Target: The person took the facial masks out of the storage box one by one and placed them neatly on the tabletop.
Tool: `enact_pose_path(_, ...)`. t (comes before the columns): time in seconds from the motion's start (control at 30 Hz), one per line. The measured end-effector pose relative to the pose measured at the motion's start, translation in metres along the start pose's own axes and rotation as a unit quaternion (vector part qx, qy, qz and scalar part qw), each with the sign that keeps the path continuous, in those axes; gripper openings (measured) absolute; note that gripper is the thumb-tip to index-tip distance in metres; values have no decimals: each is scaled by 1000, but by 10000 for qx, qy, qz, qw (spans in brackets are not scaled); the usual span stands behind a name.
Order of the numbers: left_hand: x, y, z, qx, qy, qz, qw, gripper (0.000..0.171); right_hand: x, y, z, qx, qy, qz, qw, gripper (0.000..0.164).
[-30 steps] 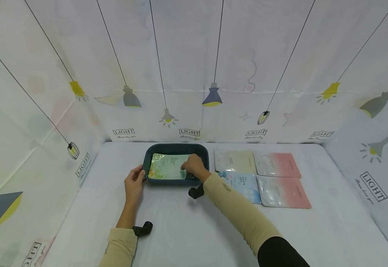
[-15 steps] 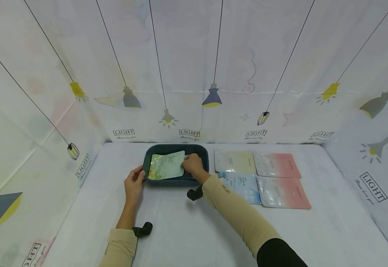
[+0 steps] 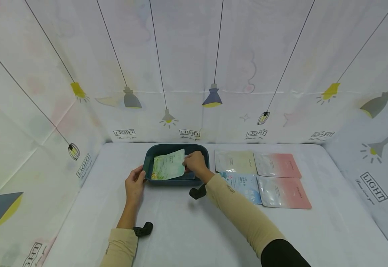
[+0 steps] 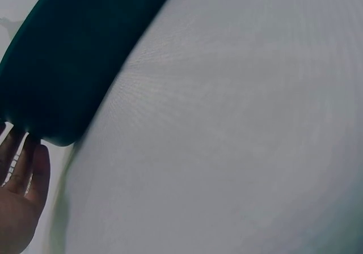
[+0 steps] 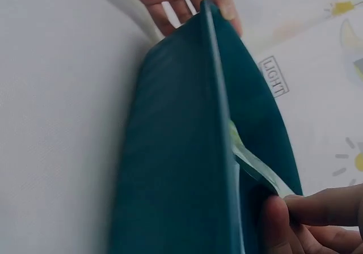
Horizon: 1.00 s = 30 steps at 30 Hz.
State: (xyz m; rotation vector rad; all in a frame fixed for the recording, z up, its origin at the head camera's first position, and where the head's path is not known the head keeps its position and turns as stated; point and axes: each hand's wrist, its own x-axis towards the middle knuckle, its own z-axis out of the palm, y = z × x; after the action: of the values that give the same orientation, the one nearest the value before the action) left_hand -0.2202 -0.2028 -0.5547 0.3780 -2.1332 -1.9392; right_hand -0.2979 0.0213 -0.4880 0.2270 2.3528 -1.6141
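Note:
A dark green rectangular tray point(image 3: 198, 147) stands on the white table near the back. My left hand point(image 3: 134, 187) holds its left end, thumb over the rim and fingers against the outside, as the right wrist view also shows. Inside the tray, a flat green sheet mask packet point(image 3: 168, 165) is tilted with its right side raised. My right hand point(image 3: 195, 163) pinches that right edge between thumb and forefinger point(image 5: 329, 206). Part of another bluish packet point(image 3: 189, 175) shows beneath it in the tray; the rest of it is hidden.
Right of the tray lie several flat packets: a cream one point(image 3: 235, 161), a light blue one point(image 3: 242, 185) partly behind my right sleeve, and two pink ones point(image 3: 279, 165). A lamp-patterned cloth wall point(image 3: 194, 74) rises behind the table.
The green packet's right side has lifted and swung up from lying flatter in the tray, its right edge in my right hand. My left hand has stayed on the tray.

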Motion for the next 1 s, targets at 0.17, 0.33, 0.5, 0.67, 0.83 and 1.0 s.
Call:
enact_pose_path(0.17, 0, 2, 1, 37, 29, 39, 10000, 35, -7, -5, -13, 396, -202, 4, 9990, 24)
enact_pose_path(0.33, 1, 2, 2, 58, 95, 119, 9999, 35, -8, -7, -23, 632, -267, 62, 9976, 24)
enact_pose_path(0.5, 2, 0, 2, 106, 160, 143, 9997, 35, -11, -9, -33, 675, -255, 60, 9974, 24)
enact_pose_path(0.67, 1, 0, 2, 55, 95, 27, 9999, 36, -16, -10, -46, 751, -276, 141, 9967, 25)
enact_pose_path(0.83, -1, 1, 1, 2, 66, -67, 10000, 37, -20, -10, -58, 814, -243, 126, 9963, 26)
enact_pose_path(1.0, -1, 1, 1, 24, 77, -31, 10000, 37, -25, -13, -71, 878, -203, 48, 9959, 26)
